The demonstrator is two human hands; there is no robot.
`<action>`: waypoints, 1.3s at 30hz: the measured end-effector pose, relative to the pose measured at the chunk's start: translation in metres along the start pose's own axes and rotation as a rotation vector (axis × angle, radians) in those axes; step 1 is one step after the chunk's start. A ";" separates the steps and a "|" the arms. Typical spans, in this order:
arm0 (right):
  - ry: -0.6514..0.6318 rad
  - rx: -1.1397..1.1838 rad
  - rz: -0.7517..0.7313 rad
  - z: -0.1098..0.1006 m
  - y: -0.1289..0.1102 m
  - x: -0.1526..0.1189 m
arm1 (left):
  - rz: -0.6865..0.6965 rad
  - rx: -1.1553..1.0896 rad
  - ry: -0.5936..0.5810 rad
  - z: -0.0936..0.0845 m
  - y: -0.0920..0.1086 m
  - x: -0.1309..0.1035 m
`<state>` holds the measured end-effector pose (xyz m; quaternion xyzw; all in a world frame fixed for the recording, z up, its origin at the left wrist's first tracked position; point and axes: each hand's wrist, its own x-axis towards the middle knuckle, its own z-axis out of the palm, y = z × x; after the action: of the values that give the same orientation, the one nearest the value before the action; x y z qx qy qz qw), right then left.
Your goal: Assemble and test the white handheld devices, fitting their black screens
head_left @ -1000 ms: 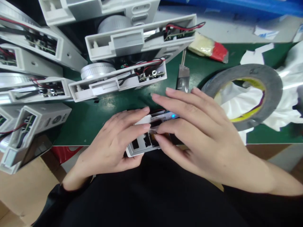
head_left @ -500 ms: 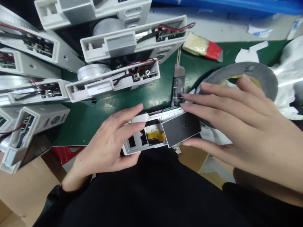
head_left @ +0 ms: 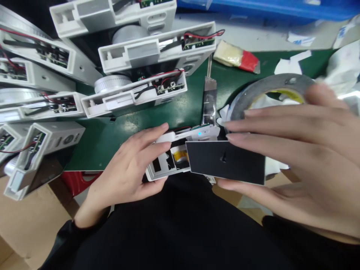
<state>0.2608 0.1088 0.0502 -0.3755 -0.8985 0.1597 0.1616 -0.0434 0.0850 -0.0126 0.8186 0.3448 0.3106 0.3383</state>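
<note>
1. Plenty around you on the green table (head_left: pixel 118 135): white cases (head_left: pixel 132 99) crowd the far left, their wires and boards exposed; a scraper-like tool (head_left: pixel 209 101) lies just beyond your work, and past it sits a red-and-cream bundle (head_left: pixel 236 56).
2. Over on the right, a big tape roll (head_left: pixel 247 93) rests with white scraps (head_left: pixel 292 63) around it; your right hand (head_left: pixel 303 150) reaches across part of that roll; a blue bin (head_left: pixel 267 11) runs along the far edge, and something red (head_left: pixel 74 183) shows below the table's near edge.
3. Here's your open case (head_left: pixel 157 174), right in front of your body at the near edge; your left hand (head_left: pixel 132 161) clasps its left end, fingers parted on the far side, thumb on the near side.
4. And your right hand has the dark panel (head_left: pixel 222 161) pinched by its edges, thumb at the near one, fingertips at the far one.
5. What a change from half a second ago: the panel's right end has swung towards you, and more of its face shows; your left hand has hardly shifted.
6. Harder to make out: the panel covers part of the case's right half; your right hand is blurred, its wrist cut off at the frame's edge; the yellow piece (head_left: pixel 180 155) inside the case is only partly visible.
</note>
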 end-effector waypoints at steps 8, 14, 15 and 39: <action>0.026 0.267 0.045 0.014 -0.010 0.016 | -0.038 0.022 -0.060 -0.006 0.006 0.001; 0.256 0.663 0.168 0.035 -0.019 0.015 | 0.053 0.166 -0.001 -0.005 0.007 0.003; 0.284 0.713 0.173 0.039 -0.020 0.013 | 0.066 0.195 -0.011 -0.006 0.007 0.003; 0.132 0.512 0.011 0.050 -0.021 0.026 | 0.022 0.321 -0.123 -0.008 0.019 0.001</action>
<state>0.2101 0.1058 0.0181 -0.3370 -0.8143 0.3578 0.3087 -0.0419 0.0787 0.0073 0.8833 0.3597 0.2048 0.2203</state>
